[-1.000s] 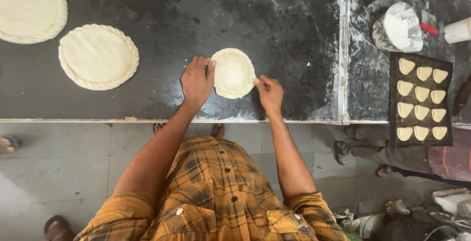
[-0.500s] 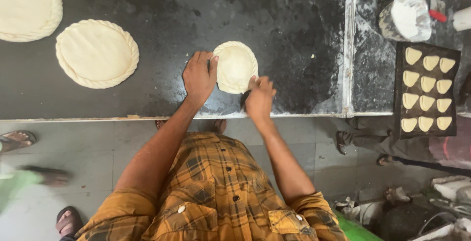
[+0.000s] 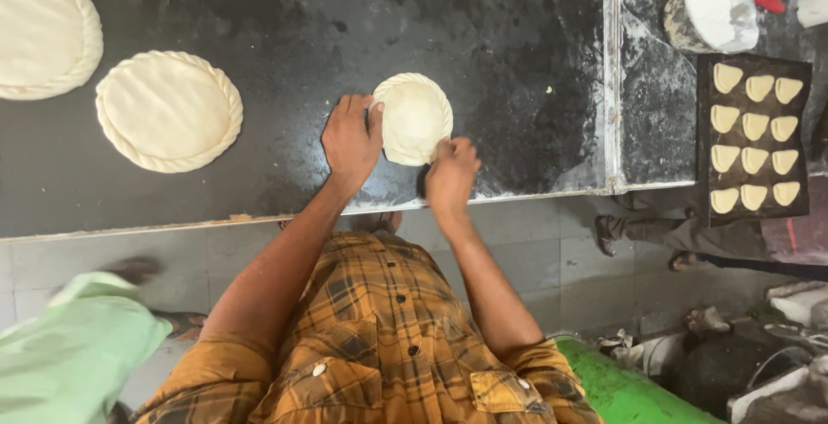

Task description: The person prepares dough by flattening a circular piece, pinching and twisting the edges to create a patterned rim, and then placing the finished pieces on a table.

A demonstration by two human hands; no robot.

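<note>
The left hand (image 3: 351,141) lies flat, fingers apart, on the left edge of the small dough (image 3: 416,119). The right hand (image 3: 449,175) pinches its near edge. A tray (image 3: 754,215) sits far right of it.

soft even daylight, faint sheen on the dark worktop (image 3: 517,62), blurred lower-left corner.

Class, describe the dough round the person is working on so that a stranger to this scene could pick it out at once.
Start at the dark worktop and follow its near edge to the person's two hands. The small dough round lies flat between the left hand and the right hand, both touching its edge. It is much smaller than the two big crimped rounds to the left, and round, unlike the small pieces on the dark tray.
</note>
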